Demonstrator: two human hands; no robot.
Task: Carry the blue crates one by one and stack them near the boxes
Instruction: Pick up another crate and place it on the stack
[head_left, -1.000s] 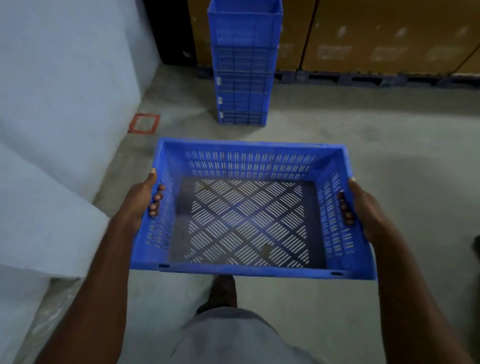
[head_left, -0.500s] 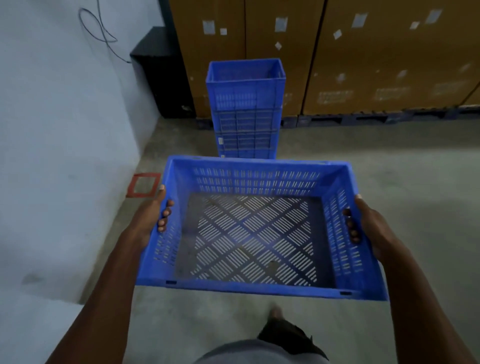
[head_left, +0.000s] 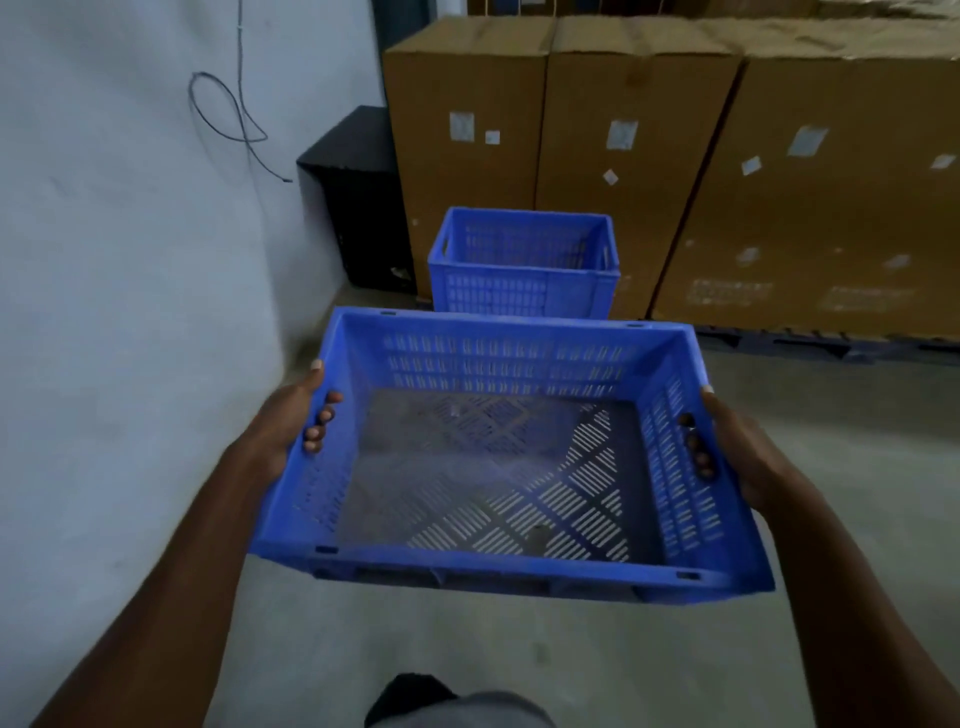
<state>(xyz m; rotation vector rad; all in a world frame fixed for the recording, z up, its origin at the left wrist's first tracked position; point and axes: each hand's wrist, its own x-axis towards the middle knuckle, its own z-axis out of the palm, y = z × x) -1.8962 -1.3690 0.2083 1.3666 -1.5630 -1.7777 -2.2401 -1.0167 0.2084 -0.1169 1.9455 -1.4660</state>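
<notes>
I hold an empty blue crate (head_left: 498, 467) with slotted walls and floor level in front of me, above the floor. My left hand (head_left: 291, 421) grips its left side, fingers through the handle slot. My right hand (head_left: 737, 447) grips the right side the same way. Straight ahead stands a stack of blue crates (head_left: 524, 270); only its top crate shows above the carried one. Behind the stack rise tall brown cardboard boxes (head_left: 623, 156) on dark pallets.
A pale wall (head_left: 130, 260) with a dangling cable (head_left: 234, 114) runs along the left. A black cabinet (head_left: 358, 197) stands in the corner left of the stack. Grey concrete floor (head_left: 857, 415) stretches to the right. My foot (head_left: 410, 696) shows at the bottom.
I have walked closer to the stack, which now looks larger and nearer. The view has tilted up, showing more of the boxes. Both hands keep the same grip on the crate.
</notes>
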